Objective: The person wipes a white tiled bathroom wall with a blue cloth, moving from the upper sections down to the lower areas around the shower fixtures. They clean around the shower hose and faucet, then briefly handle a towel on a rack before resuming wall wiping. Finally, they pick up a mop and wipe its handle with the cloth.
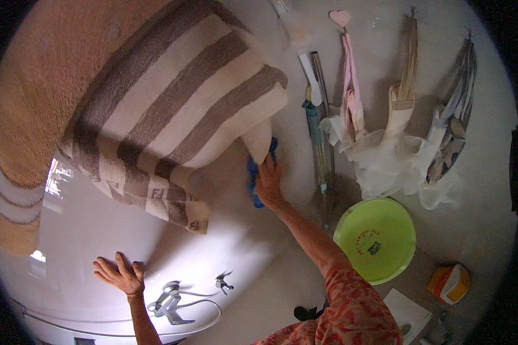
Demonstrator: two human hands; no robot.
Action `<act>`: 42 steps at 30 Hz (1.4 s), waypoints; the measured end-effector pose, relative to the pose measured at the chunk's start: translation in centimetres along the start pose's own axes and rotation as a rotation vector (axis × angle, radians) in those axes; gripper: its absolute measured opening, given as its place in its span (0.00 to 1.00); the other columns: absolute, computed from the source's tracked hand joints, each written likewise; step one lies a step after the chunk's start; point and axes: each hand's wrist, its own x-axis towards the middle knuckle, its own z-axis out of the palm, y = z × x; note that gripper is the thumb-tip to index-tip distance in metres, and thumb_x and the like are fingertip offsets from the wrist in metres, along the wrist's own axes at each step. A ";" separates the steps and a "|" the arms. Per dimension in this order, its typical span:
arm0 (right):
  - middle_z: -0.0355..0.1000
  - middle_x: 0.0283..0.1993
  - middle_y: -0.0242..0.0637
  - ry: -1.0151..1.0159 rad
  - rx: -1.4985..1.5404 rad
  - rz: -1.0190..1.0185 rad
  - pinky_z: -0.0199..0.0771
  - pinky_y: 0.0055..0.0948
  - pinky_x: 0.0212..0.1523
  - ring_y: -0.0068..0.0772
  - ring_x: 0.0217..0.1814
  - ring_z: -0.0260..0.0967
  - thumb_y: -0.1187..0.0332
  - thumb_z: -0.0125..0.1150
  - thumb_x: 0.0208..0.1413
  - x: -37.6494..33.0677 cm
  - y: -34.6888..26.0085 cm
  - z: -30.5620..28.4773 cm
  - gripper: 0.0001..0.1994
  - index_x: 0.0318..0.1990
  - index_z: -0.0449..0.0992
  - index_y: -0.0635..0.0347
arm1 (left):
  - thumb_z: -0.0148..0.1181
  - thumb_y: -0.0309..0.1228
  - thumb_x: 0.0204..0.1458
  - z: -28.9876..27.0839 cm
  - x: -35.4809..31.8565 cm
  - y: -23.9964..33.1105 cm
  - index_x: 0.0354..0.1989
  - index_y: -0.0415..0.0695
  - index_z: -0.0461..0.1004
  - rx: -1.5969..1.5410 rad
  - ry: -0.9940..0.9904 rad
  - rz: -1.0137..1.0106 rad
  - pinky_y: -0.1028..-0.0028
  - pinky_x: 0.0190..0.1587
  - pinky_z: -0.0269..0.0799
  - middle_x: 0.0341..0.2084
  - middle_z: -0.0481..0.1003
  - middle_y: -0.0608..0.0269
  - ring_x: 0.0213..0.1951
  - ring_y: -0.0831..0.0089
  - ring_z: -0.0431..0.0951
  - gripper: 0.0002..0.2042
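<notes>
My two hands at a pale, glossy bathroom wall, beside a striped towel.

My left hand is spread wide over the smooth wall, just above a chrome mixer tap with a curving hose; bright light glares nearby. My right hand reaches up to a bright blue object, lying against it near the towel's lower right corner; I cannot tell whether my fingers grip it. The striped towel, plush in brown and cream bands, hangs over the upper left, next to a fuzzy tan textile. On the right, gauzy white mesh hangs among pink, beige and grey straps, above a round lime-green plastic basin.
</notes>
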 end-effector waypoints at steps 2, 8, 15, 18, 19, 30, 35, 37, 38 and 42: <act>0.48 0.65 0.53 0.047 -0.001 -0.061 0.35 0.57 0.62 0.53 0.66 0.44 0.74 0.48 0.51 1.1 0.4 -1.0 0.29 0.63 0.51 0.61 | 0.42 0.50 0.55 -0.4 1.0 2.2 0.61 0.55 0.56 -0.035 -0.006 -0.072 0.41 0.60 0.31 0.63 0.43 0.41 0.64 0.42 0.42 0.26; 0.42 0.68 0.49 0.270 0.017 -0.167 0.33 0.52 0.63 0.50 0.67 0.42 0.67 0.55 0.52 7.8 2.3 -4.1 0.33 0.64 0.48 0.59 | 0.44 0.48 0.54 0.6 4.2 7.7 0.60 0.53 0.59 -0.212 -0.113 -0.047 0.41 0.60 0.29 0.63 0.43 0.40 0.64 0.42 0.41 0.25; 0.43 0.67 0.52 0.369 -0.017 -0.107 0.43 0.59 0.59 0.64 0.65 0.39 0.71 0.54 0.51 12.7 4.6 -5.8 0.36 0.66 0.43 0.50 | 0.49 0.44 0.50 2.6 4.8 9.1 0.60 0.58 0.60 -0.074 -0.040 -0.025 0.40 0.60 0.29 0.62 0.44 0.38 0.64 0.40 0.41 0.26; 0.42 0.67 0.52 0.245 -0.055 0.199 0.45 0.59 0.58 0.64 0.64 0.39 0.76 0.49 0.52 12.9 4.2 -5.6 0.35 0.66 0.43 0.48 | 0.51 0.45 0.49 2.8 4.4 9.0 0.60 0.58 0.60 -0.053 -0.027 -0.016 0.40 0.60 0.30 0.62 0.44 0.38 0.64 0.40 0.41 0.27; 0.42 0.67 0.52 0.265 -0.016 0.222 0.45 0.60 0.58 0.64 0.64 0.40 0.75 0.48 0.52 12.5 3.8 -5.3 0.34 0.66 0.43 0.49 | 0.51 0.45 0.48 2.8 4.5 8.9 0.60 0.58 0.60 -0.046 -0.029 -0.010 0.40 0.60 0.30 0.62 0.44 0.38 0.64 0.40 0.41 0.27; 0.43 0.65 0.58 0.168 0.035 0.239 0.39 0.55 0.61 0.63 0.63 0.42 0.73 0.44 0.53 -1.9 -2.5 2.0 0.29 0.64 0.46 0.61 | 0.57 0.42 0.44 2.8 4.6 9.3 0.60 0.61 0.59 -0.078 -0.052 -0.054 0.41 0.60 0.33 0.62 0.45 0.38 0.64 0.41 0.43 0.30; 0.45 0.63 0.58 0.093 -0.106 0.070 0.39 0.53 0.62 0.61 0.63 0.43 0.80 0.45 0.46 -3.0 -2.2 2.6 0.32 0.63 0.48 0.67 | 0.55 0.44 0.45 2.8 4.9 9.4 0.60 0.61 0.60 -0.069 -0.022 -0.041 0.41 0.60 0.34 0.62 0.46 0.39 0.63 0.41 0.44 0.29; 0.46 0.63 0.57 0.129 -0.103 0.060 0.38 0.53 0.62 0.61 0.63 0.42 0.81 0.44 0.45 -1.8 -1.0 2.0 0.33 0.63 0.47 0.66 | 0.54 0.45 0.46 2.8 4.9 9.3 0.60 0.60 0.60 -0.069 -0.011 -0.040 0.41 0.60 0.34 0.62 0.46 0.39 0.63 0.41 0.45 0.29; 0.46 0.63 0.57 0.143 -0.101 0.053 0.38 0.53 0.62 0.61 0.63 0.42 0.82 0.44 0.44 -1.1 -0.3 1.5 0.33 0.63 0.47 0.66 | 0.53 0.45 0.46 2.7 4.8 9.3 0.60 0.60 0.60 -0.070 -0.006 -0.043 0.41 0.60 0.34 0.62 0.47 0.39 0.63 0.41 0.45 0.29; 0.47 0.64 0.55 0.228 -0.084 0.010 0.38 0.53 0.63 0.61 0.64 0.42 0.82 0.44 0.44 2.1 3.4 -0.7 0.35 0.64 0.46 0.64 | 0.52 0.47 0.47 3.0 4.4 9.0 0.61 0.60 0.59 -0.046 -0.004 -0.034 0.41 0.60 0.33 0.62 0.47 0.38 0.63 0.41 0.46 0.29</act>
